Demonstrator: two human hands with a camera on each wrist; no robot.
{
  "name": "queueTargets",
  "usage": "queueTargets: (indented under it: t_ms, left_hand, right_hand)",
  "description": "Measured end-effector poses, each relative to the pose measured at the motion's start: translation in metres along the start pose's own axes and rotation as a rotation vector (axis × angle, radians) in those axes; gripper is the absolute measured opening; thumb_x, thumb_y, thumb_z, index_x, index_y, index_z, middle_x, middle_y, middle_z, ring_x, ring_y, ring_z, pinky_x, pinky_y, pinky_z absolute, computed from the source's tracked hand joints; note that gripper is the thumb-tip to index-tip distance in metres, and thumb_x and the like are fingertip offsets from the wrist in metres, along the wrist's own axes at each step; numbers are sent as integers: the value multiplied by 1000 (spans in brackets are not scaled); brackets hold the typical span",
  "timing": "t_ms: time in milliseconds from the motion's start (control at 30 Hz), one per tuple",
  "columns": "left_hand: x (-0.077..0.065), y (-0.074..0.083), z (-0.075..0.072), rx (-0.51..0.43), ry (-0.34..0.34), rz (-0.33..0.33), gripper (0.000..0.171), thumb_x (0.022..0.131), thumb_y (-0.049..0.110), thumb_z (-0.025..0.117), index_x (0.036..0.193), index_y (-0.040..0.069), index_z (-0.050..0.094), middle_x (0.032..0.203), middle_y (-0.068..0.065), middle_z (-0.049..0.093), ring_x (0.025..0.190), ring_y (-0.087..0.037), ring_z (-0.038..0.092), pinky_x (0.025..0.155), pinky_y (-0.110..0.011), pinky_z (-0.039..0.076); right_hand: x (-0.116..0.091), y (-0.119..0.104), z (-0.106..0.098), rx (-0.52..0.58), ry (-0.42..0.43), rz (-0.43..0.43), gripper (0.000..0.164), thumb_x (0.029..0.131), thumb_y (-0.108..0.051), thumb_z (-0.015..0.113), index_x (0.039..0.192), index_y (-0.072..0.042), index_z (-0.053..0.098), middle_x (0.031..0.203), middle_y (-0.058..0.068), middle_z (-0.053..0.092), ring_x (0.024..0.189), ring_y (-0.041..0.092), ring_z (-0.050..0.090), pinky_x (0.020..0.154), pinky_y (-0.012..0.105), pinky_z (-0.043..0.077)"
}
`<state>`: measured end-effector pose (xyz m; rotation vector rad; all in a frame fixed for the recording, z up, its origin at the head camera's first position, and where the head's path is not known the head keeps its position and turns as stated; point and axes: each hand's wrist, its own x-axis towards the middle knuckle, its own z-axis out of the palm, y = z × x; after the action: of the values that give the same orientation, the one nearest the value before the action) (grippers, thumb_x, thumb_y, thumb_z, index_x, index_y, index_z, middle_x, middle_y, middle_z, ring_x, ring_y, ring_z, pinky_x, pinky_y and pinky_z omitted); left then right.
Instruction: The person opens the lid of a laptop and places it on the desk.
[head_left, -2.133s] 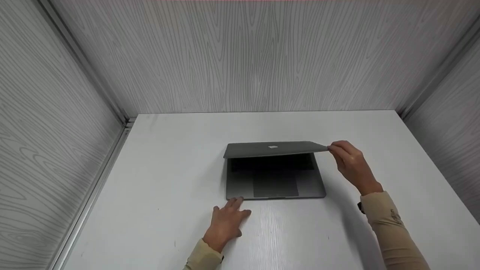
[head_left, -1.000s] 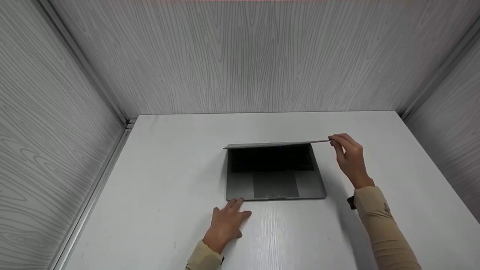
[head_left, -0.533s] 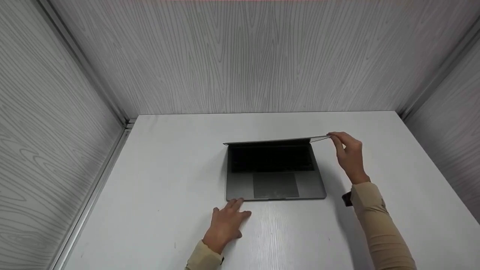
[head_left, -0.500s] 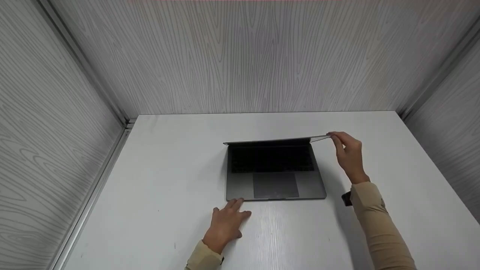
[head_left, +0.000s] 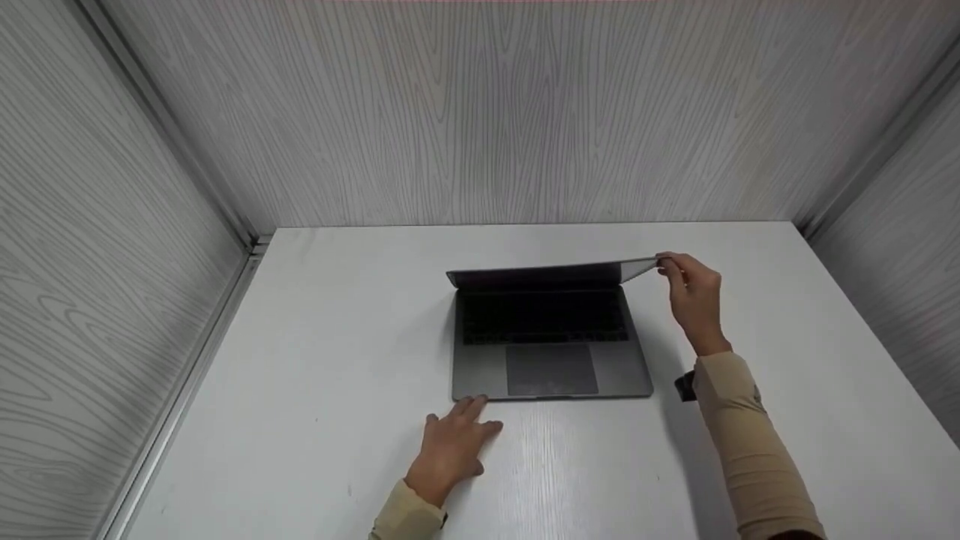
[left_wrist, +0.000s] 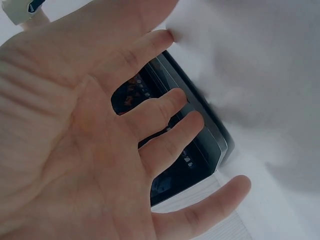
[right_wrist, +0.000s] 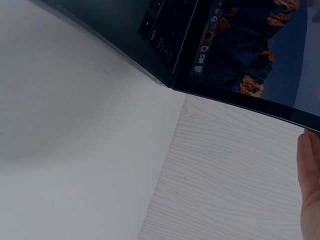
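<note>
A dark grey laptop (head_left: 480,371) lies on the white table with its lid (head_left: 540,275) raised to roughly upright. In the right wrist view its screen (right_wrist: 250,55) is lit with a mountain picture and a row of icons. My right hand (head_left: 695,296) pinches the lid's upper right corner between thumb and fingers; in the right wrist view only part of that hand shows at the right edge. My left hand (head_left: 450,450) is spread, its fingertips touching the front left edge of the base. From the left wrist view, the palm (left_wrist: 90,135) covers part of the laptop.
The white table (head_left: 337,337) reaches back to a grey wood-grain panel (head_left: 480,112). Similar panels stand at left (head_left: 90,262) and right (head_left: 892,210), with a metal rail (head_left: 180,405) along the left side. Dark bands sit at both wrists.
My right hand has moved up and back, tilting the laptop lid from partly lowered to nearly upright, so its inner side now shows. My left hand and the laptop base have stayed in place.
</note>
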<state>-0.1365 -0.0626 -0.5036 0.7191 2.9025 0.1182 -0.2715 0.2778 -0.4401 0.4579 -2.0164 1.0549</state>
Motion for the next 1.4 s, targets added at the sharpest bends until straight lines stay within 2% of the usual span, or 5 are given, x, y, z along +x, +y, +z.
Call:
queueTargets:
  t_ms: [467,800,1000,1200,1400]
  left_hand:
    - [1,0,0,-8,-4,3,60,67,19,95,124,23,74,145,-10,54,133,-29,50,85,-61,53]
    - [3,-1,0,16,-13,0,62,66,21,95,124,23,74,145,-10,54,133,-29,50,87,-62,53]
    - [3,-1,2,3,-13,-6,61,65,20,96,122,23,74,144,-11,55,132,-30,51,85,-62,54]
    - [1,-2,2,-14,-5,-13,61,66,18,96,123,22,74,144,-11,55,133,-30,51,86,-63,53]
    - [0,-2,-1,-14,-14,-33,62,66,18,96,124,22,74,145,-11,54,134,-30,50,87,-64,52]
  right_hand:
    - [9,-2,2,43,-26,116,14,97,16,54,98,21,67,93,31,70,87,41,71,78,29,59]
    - [17,2,8,101,-27,144,17,98,15,52,101,23,66,94,33,69,88,47,69,77,18,56]
    - [20,3,10,130,-26,171,17,99,13,53,104,22,67,94,32,69,88,34,72,77,18,56]
    - [25,2,13,144,-23,200,18,100,12,53,104,22,67,94,33,69,86,18,72,77,30,59]
    - [29,3,18,145,-35,201,19,101,10,52,104,21,67,95,32,70,88,36,72,77,37,59]
